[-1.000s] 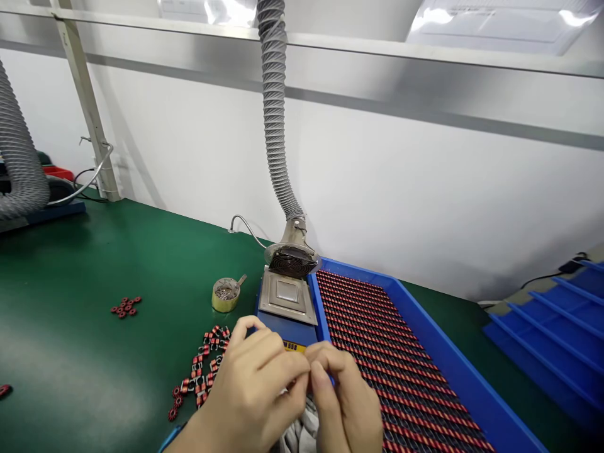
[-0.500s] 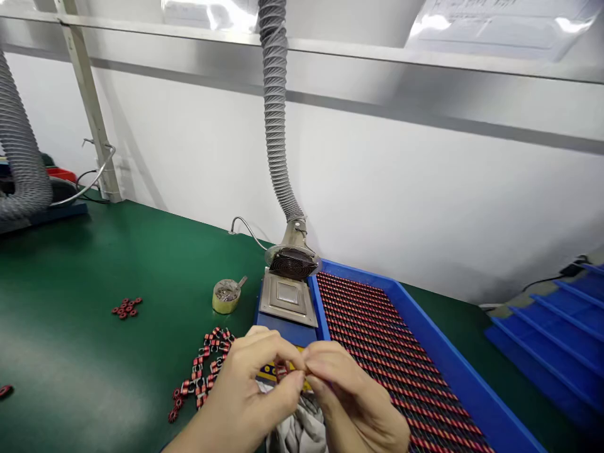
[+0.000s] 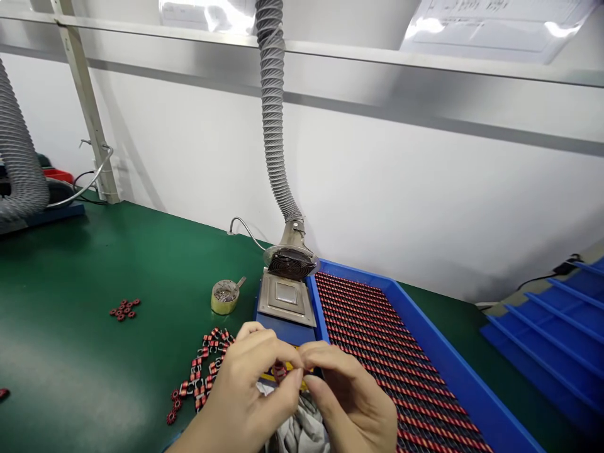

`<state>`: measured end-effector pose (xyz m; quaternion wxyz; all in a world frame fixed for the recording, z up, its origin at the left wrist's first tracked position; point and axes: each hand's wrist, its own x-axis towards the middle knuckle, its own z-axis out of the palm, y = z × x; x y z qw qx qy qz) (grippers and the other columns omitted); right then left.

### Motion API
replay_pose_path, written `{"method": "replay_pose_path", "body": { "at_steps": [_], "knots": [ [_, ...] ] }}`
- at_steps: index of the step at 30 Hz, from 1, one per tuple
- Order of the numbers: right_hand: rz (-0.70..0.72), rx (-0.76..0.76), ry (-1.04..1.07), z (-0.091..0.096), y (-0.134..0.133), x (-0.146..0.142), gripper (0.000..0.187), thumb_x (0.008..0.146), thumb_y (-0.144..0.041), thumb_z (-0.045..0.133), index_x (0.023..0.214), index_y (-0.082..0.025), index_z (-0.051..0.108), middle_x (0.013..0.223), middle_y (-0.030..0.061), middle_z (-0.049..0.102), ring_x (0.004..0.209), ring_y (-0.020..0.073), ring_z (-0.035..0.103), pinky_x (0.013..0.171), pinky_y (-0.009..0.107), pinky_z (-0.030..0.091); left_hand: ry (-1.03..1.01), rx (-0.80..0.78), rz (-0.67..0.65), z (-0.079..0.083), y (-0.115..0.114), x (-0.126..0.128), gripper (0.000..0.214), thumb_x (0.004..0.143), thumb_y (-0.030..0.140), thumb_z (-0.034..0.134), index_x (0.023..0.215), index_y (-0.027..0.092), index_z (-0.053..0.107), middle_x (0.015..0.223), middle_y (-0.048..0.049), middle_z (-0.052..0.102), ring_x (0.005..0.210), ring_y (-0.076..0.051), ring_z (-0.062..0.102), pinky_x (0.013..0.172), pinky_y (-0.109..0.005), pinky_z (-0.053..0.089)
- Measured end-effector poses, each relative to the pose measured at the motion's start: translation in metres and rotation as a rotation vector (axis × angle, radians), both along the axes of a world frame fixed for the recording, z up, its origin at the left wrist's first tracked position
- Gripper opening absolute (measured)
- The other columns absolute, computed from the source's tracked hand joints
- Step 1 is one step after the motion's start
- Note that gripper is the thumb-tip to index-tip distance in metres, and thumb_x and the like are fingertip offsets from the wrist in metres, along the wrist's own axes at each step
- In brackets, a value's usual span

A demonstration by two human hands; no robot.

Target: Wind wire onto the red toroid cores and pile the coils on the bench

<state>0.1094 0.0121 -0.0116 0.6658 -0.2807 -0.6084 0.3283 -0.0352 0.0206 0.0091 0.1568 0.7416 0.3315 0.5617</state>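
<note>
Both my hands are raised together over the front of the bench. My left hand (image 3: 250, 390) and my right hand (image 3: 349, 402) pinch a small red wire-wound coil (image 3: 279, 371) between their fingertips, and the fingers hide part of it. Under the hands lies a crumpled grey cloth (image 3: 302, 428). Left of my left hand, a loose band of red coils with metal leads (image 3: 202, 371) lies on the green bench mat (image 3: 94, 277). Right of my right hand stands a blue tray (image 3: 453, 365) packed with rows of red and dark coils.
A metal-topped blue heating station (image 3: 285, 302) with a round fan hood stands at the back, under a ribbed grey extraction hose (image 3: 272, 113). Nearby are a tape roll holding metal bits (image 3: 225, 297) and a small red coil pile (image 3: 123, 309). Blue stepped trays (image 3: 547, 333) stand far right.
The red coil now shows clearly between my fingertips. My hands have shifted slightly, and the view has drifted a little.
</note>
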Motion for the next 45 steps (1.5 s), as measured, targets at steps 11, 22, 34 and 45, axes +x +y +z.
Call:
{"method": "replay_pose_path", "body": {
  "at_steps": [11, 22, 34, 45],
  "knots": [
    [0.052, -0.336, 0.064, -0.008, -0.004, -0.002, 0.038, 0.098, -0.038, 0.056, 0.064, -0.021, 0.058, 0.052, -0.0028, 0.052, 0.045, 0.0129, 0.046, 0.045, 0.024, 0.040, 0.214, 0.357, 0.254, -0.017, -0.001, 0.007, 0.019, 0.086, 0.004, 0.052, 0.082, 0.020, 0.062, 0.059, 0.0050, 0.058, 0.055, -0.011, 0.050, 0.084, -0.036, 0.039],
    [-0.185, 0.278, -0.224, -0.009, 0.002, 0.001, 0.044, 0.082, 0.008, 0.062, 0.108, -0.025, 0.074, 0.094, 0.0011, 0.077, 0.087, 0.0182, 0.071, 0.080, 0.028, 0.056, 0.009, 0.009, -0.008, -0.004, 0.002, 0.002, 0.020, 0.084, 0.006, 0.052, 0.071, 0.019, 0.060, 0.060, 0.0037, 0.060, 0.057, -0.011, 0.053, 0.060, -0.023, 0.041],
    [0.142, -0.232, 0.152, 0.001, -0.001, 0.001, 0.027, 0.092, -0.036, 0.068, 0.070, -0.020, 0.071, 0.060, 0.0006, 0.062, 0.061, 0.0163, 0.061, 0.062, 0.026, 0.049, 0.073, 0.160, 0.113, -0.007, 0.000, 0.004, 0.022, 0.086, 0.005, 0.050, 0.071, 0.020, 0.058, 0.059, 0.0050, 0.060, 0.052, -0.010, 0.052, 0.068, -0.028, 0.043],
    [-0.047, 0.027, 0.040, -0.006, -0.002, -0.006, 0.013, 0.096, -0.025, 0.063, 0.086, -0.024, 0.070, 0.073, 0.0006, 0.065, 0.070, 0.0185, 0.062, 0.065, 0.030, 0.048, -0.038, -0.108, -0.120, -0.002, -0.001, 0.003, 0.018, 0.081, 0.008, 0.052, 0.069, 0.019, 0.060, 0.059, 0.0025, 0.059, 0.057, -0.012, 0.052, 0.059, -0.025, 0.040]
  ]
}}
